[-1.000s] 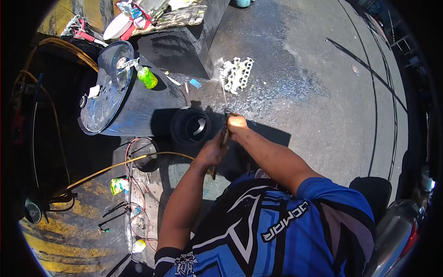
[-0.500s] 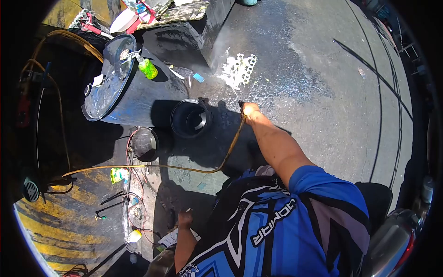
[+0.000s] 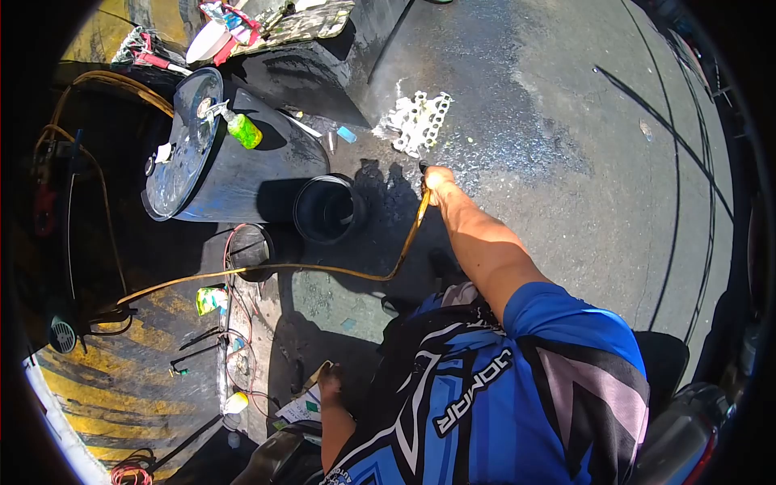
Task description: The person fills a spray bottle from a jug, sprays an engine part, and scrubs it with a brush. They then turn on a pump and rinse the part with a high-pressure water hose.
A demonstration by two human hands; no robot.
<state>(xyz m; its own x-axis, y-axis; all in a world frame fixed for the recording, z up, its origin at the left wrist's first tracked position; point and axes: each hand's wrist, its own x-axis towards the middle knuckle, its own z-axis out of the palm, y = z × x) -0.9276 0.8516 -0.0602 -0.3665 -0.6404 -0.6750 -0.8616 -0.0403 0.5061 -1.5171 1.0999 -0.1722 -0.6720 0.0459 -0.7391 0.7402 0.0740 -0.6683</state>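
My right hand [image 3: 439, 179] reaches forward, its fingers wrapped round the end of a yellow hose [image 3: 347, 272]. A short black nozzle tip [image 3: 423, 166] pokes out of that grip. Just beyond it, on wet concrete, lies a pale metal part [image 3: 422, 121] with rows of round holes. No jet can be made out between tip and part. Low on my left side, in shadow, hangs my left hand [image 3: 330, 381], close to a white printed packet [image 3: 304, 407]; its fingers are too dark to read.
A dark drum [image 3: 250, 174] lies or leans at left, with a green spray bottle [image 3: 244, 132] on it. Beside it stand a black bucket [image 3: 305, 217] and another bucket [image 3: 246, 241]. A stone block [image 3: 323, 85] borders the wet floor. Several cables [image 3: 667, 121] cross the right side.
A thin whitish streak between the nozzle and the metal part no longer shows. My right hand has shifted slightly up in view, the hose lifting with it. My left hand sits slightly further right.
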